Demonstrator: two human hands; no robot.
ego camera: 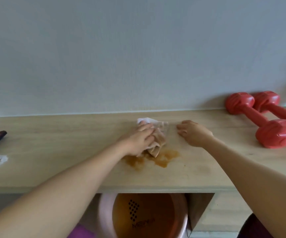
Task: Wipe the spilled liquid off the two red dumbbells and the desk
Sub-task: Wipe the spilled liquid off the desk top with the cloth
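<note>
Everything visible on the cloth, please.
The cloth is a crumpled pale rag, white at its far edge and stained brown over its near half. It lies on the wooden desk at the far edge of the brown spill. The left hand presses on it, fingers spread over its left side.

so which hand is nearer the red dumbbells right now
Right. The right hand rests on the desk, apart from the red dumbbells lying to its right. The left hand presses the cloth further left.
</note>
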